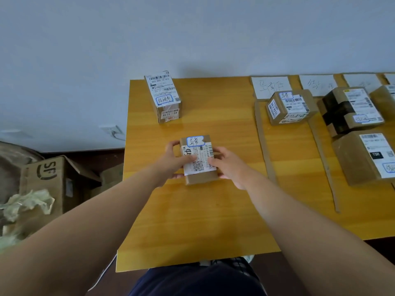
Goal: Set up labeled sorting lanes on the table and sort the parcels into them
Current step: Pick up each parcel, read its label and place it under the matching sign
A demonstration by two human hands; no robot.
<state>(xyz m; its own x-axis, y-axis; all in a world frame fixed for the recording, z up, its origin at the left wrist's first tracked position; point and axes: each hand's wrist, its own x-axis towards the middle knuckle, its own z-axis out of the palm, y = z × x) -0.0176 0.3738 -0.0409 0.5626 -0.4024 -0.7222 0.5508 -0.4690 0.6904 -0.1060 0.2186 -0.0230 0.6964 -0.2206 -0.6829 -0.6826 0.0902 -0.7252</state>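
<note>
A small brown parcel (198,178) with a white shipping label and a blue-edged handwritten tag lies in the middle of the yellow table (192,221). My left hand (174,160) grips its left side and my right hand (227,165) grips its right side. A taller parcel (163,97) stands alone at the back left of the table. To the right, cardboard strips (264,144) mark off lanes, each headed by a white handwritten card (270,86). One parcel (290,106) sits in the first lane; two parcels (350,110) (365,157) lie in the second.
Another card (317,84) and a second cardboard strip (324,165) bound the second lane; a further parcel (384,98) shows at the right edge. On the floor to the left stand open cardboard boxes (46,182) with crumpled packing paper (27,204). A wall socket (111,130) is behind.
</note>
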